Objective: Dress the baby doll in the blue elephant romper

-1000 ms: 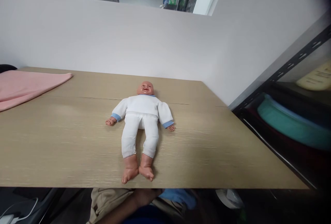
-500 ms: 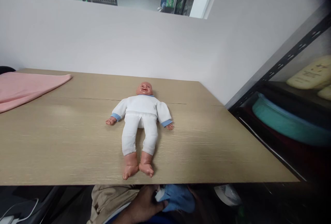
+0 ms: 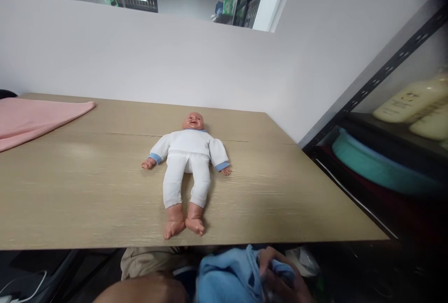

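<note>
A pale wall (image 3: 157, 60) stands far ahead of the right grip (image 3: 280, 272), beyond the desk (image 3: 105, 191). The desk's front edge is in the way, running just ahead of the grip and between it and the doll (image 3: 189, 163). To the grip's right, a dark metal rack (image 3: 387, 69) rises along the desk's side. A pink cloth (image 3: 38, 118), cut off by the view, lies well ahead and left. Nearer the grip, ahead and left, that 1 doll lies face up in white, feet towards the front edge. Ahead and right, a teal basin (image 3: 371, 170) sits on the rack. Just left of the grip, below desk level, is a bunched blue cloth (image 3: 227, 277), clutched in its fingers (blurred here). At least 2 cream bottles (image 3: 402, 102) show higher up, ahead and right. Only a blurred left arm (image 3: 147, 289) appears; I cannot tell the left grip's state.
</note>
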{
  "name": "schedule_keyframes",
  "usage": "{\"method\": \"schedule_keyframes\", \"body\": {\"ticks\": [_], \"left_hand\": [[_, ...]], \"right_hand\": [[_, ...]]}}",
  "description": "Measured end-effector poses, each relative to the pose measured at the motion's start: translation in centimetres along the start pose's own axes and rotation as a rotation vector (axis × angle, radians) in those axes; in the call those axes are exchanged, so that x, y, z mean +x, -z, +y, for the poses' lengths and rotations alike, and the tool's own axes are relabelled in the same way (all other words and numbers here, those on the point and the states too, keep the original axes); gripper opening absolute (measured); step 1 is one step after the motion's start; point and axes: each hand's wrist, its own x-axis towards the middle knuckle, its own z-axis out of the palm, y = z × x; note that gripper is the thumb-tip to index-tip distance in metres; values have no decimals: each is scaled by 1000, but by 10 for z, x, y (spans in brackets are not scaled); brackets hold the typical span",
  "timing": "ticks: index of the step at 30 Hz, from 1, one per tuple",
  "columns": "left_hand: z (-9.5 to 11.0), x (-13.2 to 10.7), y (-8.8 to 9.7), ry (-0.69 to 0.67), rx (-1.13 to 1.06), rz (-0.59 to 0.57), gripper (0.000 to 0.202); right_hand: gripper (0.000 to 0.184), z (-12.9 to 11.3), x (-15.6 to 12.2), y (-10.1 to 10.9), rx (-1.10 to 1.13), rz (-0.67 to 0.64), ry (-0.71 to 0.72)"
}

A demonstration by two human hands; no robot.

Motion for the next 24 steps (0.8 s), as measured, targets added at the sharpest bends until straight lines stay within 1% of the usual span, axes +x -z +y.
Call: {"method": "schedule_keyframes", "body": {"ticks": [2,3,4,5,6,7,9,10,11,12,14,15,17,19,21,24], "left_hand": [[42,-22,32,-107,-30,15,44],[63,-31,49,-192,-53,2,47],[82,-37,64,-281,-96,20,46],[98,-40,78,-329,-154,31,42],[111,-40,89,-392,-227,89,39],[120,-37,98,-446,-274,193,38],[127,-26,111,-456,-299,382,42],[127,-19,116,-433,-282,458,48],[126,-11,120,-395,-255,506,56],[125,-3,125,-362,-229,547,65],[125,11,135,-322,-194,637,75],[127,17,140,-321,-188,681,72],[133,24,152,-349,-194,744,58],[140,26,165,-422,-210,786,48],[143,23,176,-481,-188,851,43],[142,15,190,-526,-25,1000,34]], "right_hand": [[35,-12,20,-6,-7,-28,106],[32,-23,31,-10,-30,-77,200],[29,-37,43,-15,-35,-156,300],[27,-52,55,-20,-36,-198,362],[26,-69,67,-26,-61,-246,399],[25,-87,79,-32,-66,-258,450],[24,-119,101,-44,-2,-304,498],[21,-134,112,-51,13,-296,481],[21,-146,123,-57,6,-289,490],[22,-156,133,-63,-15,-256,501],[26,-172,154,-74,-29,-197,558],[29,-178,163,-78,-32,-169,572],[34,-186,178,-82,-45,-117,599],[40,-190,190,-79,-113,-75,619],[45,-190,198,-69,-219,-54,638],[51,-183,207,-45,-293,-62,637]]}}
